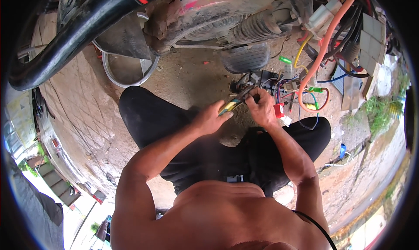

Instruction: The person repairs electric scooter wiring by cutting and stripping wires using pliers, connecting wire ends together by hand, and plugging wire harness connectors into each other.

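Note:
My left hand is closed round the yellow-and-black handles of a pair of pliers, whose jaws point up and right toward my other hand. My right hand is pinched beside the jaws. Whatever lies between its fingertips is too small to make out, perhaps part of the wiring. Just beyond both hands sits a tangle of thin coloured wires with plugs and a dark part among them. A red connector hangs right beside my right wrist.
A thick orange cable loops down at the right near white connector blocks. Ahead are a dusty coil spring and a black pedal. A black curved bar crosses the upper left above a round metal basin.

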{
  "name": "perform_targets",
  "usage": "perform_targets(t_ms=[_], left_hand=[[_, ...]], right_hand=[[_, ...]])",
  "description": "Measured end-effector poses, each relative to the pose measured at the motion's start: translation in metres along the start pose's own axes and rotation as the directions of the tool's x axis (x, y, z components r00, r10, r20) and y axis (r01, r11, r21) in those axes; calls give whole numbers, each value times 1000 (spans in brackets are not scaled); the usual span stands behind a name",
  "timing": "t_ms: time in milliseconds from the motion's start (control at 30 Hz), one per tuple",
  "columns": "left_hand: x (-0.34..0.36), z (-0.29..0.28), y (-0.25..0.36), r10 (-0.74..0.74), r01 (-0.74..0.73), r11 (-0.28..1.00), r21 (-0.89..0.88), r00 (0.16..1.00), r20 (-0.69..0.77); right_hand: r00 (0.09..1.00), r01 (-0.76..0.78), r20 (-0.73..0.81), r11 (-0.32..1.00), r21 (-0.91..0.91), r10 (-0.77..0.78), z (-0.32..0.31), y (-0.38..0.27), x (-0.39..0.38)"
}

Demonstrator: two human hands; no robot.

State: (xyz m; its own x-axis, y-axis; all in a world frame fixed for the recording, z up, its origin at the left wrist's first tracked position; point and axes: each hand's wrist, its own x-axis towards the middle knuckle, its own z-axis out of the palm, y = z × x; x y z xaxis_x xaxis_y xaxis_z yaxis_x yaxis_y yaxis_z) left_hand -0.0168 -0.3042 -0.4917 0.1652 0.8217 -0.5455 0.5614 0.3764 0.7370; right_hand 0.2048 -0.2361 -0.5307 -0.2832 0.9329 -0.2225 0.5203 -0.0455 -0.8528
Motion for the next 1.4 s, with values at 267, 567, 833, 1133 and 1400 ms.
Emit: perform_targets(t_ms=[267,567,833,1133,1400], left_hand=[[7,9,-11,-224,354,832,-428,919,325],[3,33,-35,-147,149,986,-69,988,40],[5,13,-3,-270,350,865,-359,928,256],[8,14,-9,-40,74,978,-197,984,172],[13,16,-23,-160,224,943,-246,954,253]], right_hand=[[999,-5,38,999,-42,7,0,-17,0],[998,-44,32,996,-79,47,11,-14,2],[997,-27,69,998,-48,30,15,24,-3],[992,91,101,973,-212,-71,2,-13,2],[990,130,87,950,-285,-109,7,0,2]])
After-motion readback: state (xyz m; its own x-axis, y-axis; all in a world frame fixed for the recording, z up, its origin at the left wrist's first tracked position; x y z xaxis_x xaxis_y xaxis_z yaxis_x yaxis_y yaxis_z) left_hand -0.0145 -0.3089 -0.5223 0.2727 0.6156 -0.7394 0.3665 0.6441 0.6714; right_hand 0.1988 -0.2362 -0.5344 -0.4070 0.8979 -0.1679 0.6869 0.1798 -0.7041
